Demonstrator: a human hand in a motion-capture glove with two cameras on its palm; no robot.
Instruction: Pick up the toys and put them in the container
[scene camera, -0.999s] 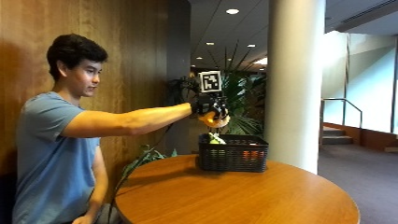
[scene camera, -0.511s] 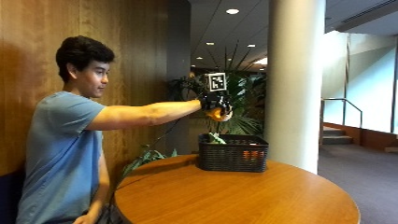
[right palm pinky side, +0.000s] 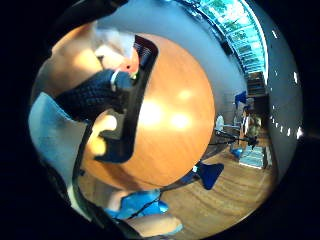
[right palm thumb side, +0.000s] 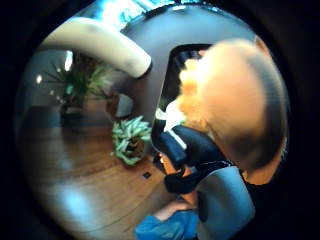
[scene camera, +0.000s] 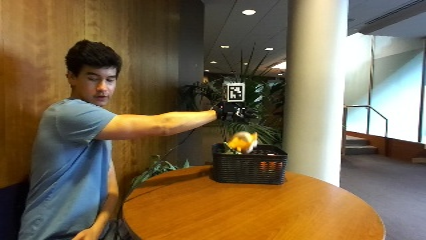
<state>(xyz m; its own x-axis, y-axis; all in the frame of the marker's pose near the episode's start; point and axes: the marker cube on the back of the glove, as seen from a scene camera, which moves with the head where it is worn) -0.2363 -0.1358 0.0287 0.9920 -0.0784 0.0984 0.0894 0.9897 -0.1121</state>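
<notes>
Gloved right hand (scene camera: 227, 111) above basket (scene camera: 249, 169), grasping nothing (fingers relaxed); orange toy (scene camera: 242, 142) at rim. Pillar (scene camera: 317, 90), plant (scene camera: 263, 112) behind.

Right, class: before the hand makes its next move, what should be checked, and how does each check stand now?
1. Yellow toy apart from the gloved right hand: ok, it is in the air below the hand.
2. Toy above the black basket: ok.
3. Toy settled inside the basket: not ok, it is at rim height.
4. Basket upright on the table: ok.
5. Room left in the basket: cannot tell.
</notes>
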